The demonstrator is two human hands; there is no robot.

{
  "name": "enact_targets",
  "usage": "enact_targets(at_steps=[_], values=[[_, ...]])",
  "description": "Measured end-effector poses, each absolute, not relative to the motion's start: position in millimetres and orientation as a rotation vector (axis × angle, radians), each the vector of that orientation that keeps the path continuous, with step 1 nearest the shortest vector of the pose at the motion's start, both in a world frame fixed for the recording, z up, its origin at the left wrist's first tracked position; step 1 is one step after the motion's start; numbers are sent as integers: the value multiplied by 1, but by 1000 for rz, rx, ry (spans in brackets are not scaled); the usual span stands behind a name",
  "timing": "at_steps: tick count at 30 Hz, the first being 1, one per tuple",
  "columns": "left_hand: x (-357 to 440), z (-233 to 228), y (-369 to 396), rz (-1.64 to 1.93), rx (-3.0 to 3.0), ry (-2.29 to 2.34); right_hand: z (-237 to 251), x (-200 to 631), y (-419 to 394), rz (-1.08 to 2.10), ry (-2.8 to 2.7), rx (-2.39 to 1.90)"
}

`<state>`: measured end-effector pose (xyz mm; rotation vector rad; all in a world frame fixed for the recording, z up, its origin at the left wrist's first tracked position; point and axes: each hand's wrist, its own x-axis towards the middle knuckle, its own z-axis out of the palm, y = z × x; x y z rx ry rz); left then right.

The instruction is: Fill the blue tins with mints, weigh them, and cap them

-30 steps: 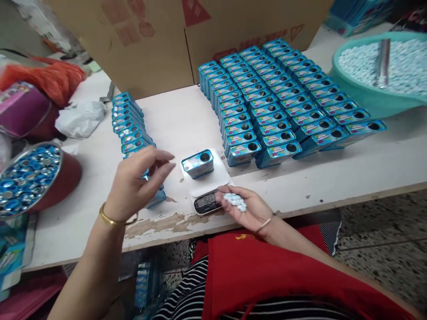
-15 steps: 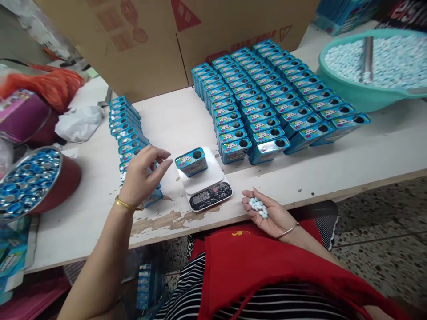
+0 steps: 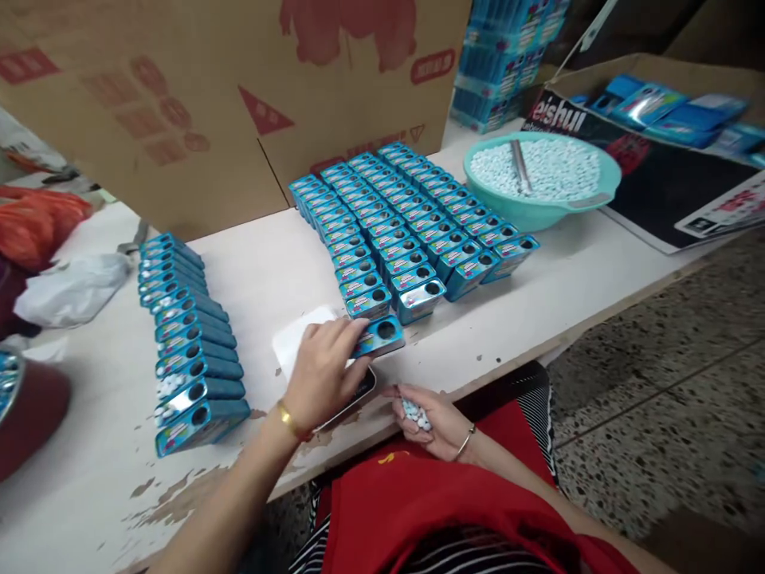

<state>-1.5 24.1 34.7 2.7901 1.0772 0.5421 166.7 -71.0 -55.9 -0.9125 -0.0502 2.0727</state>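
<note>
My left hand (image 3: 323, 367) grips a blue candy tin (image 3: 390, 341) with a round hole in its top. The tin is by the right edge of the digital scale (image 3: 288, 343), in front of the nearest tins of the big block; whether it touches the table is hard to tell. My hand and wrist cover much of the scale, its display included. Below and to the right, my right hand (image 3: 439, 426) is cupped around small pale-blue candies (image 3: 415, 414), palm up at the table's front edge.
Rows of blue tins (image 3: 412, 231) stand before a large cardboard box (image 3: 209, 96). Another row of tins (image 3: 209, 351) is at left, with loose candies on some tops. A turquoise basin (image 3: 526, 211) holds candies and a metal scoop (image 3: 519, 166). A dark red bucket (image 3: 45, 414) stands far left.
My left hand has reached right and taken hold of the tin, which is now off the middle of the scale. The right hand still cups the candies. The view has turned right.
</note>
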Motion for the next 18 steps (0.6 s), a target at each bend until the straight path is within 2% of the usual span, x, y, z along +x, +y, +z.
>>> enact_targets(at_steps=[4,8,12,15,18], values=[[39,8,35,473,2863,1187,-55,172,-72,2082,-116,-926],[39,-11,40,479,2861,1306,-56,180,-78,2086,-126,-966],[-14,2,18,659,2766,1387,-61,185,-85,2104,-97,-1009],[-82,20,-14,829,2629,1726,-63,183,-85,2135,-97,-1010],[-147,25,-46,704,2565,2097,-60,175,-83,2194,-106,-1006]])
